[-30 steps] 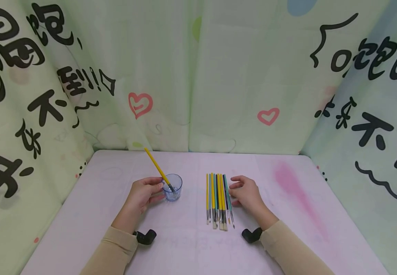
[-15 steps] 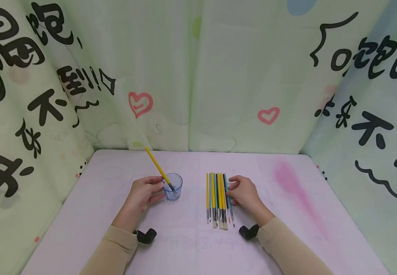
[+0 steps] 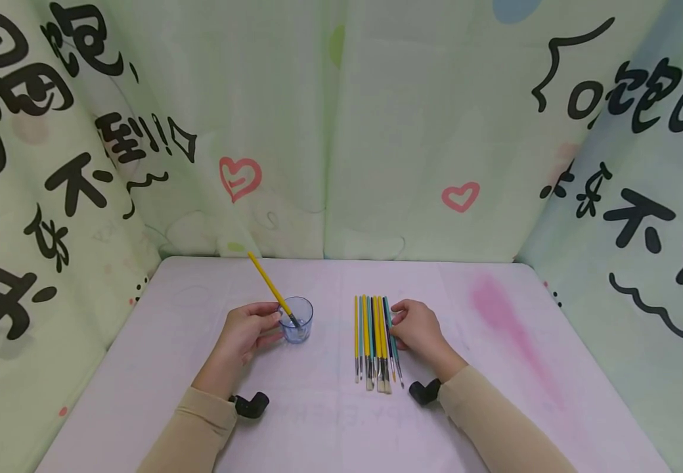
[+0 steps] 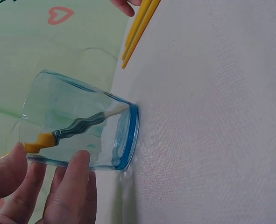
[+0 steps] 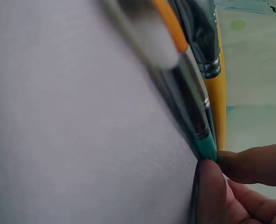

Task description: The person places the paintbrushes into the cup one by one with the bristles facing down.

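A clear bluish glass (image 3: 301, 334) stands on the table, left of the middle. My left hand (image 3: 253, 332) holds it from the left, with the thumb by the rim and fingers along the side in the left wrist view. A yellow-handled paintbrush (image 3: 267, 279) leans in the glass, bristles down. To the right, several paintbrushes (image 3: 368, 335) with yellow, teal and dark handles lie side by side, bristles toward me. At the row's right edge, my right hand (image 3: 419, 328) pinches a teal paintbrush (image 5: 207, 148) between thumb and forefinger in the right wrist view.
A pale pinkish cloth covers the table (image 3: 306, 427), with a deeper pink streak (image 3: 513, 328) on the right. Light green curtains (image 3: 389, 131) with black writing and pink hearts enclose the back and both sides.
My right hand has moved slightly left to the row's edge, and its fingers have closed on the outermost teal paintbrush. The left hand and glass have stayed put.
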`<state>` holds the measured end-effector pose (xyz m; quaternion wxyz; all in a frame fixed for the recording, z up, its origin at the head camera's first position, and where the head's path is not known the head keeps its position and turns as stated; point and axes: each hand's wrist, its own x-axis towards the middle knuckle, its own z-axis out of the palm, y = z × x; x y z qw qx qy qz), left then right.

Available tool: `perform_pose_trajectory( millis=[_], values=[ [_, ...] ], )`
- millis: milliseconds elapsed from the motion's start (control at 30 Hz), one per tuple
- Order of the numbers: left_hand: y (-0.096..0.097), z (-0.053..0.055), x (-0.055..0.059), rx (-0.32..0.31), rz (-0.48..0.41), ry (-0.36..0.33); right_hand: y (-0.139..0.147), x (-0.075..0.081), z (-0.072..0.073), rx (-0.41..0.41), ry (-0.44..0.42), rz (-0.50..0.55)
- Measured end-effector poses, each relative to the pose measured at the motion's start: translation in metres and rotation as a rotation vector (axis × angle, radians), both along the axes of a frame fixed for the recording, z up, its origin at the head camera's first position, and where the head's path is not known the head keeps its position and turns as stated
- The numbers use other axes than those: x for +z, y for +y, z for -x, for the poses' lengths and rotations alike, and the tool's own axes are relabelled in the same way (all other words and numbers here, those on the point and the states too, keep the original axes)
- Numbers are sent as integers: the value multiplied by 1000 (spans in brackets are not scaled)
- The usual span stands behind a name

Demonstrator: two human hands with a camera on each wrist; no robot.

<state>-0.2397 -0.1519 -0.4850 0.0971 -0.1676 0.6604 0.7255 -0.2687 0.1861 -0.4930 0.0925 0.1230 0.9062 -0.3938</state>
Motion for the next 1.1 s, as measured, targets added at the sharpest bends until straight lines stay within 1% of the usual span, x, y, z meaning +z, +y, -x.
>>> perform_pose_trajectory(
  millis=[167, 433, 533, 633, 800, 967, 1100],
  values=[
    [-1, 0, 1, -1, 3, 7, 0, 2, 4, 32, 9, -64],
    [-2, 1, 0, 1, 6, -1, -4, 3, 8, 79, 19, -168],
    [-2, 1, 0, 1, 8, -1, -6, 2, 9, 86, 21, -208],
    [-1, 1, 0, -1, 8, -2, -7, 3, 10, 81, 10, -217],
    [0, 0, 0, -7, 9, 1, -5, 3, 12, 70, -30, -179],
    [0, 0, 0, -10, 14, 2, 1, 3, 12, 37, -80, -61],
    [-1, 0, 0, -7, 20, -1, 6, 1, 11, 17, -79, 35]
  ],
)
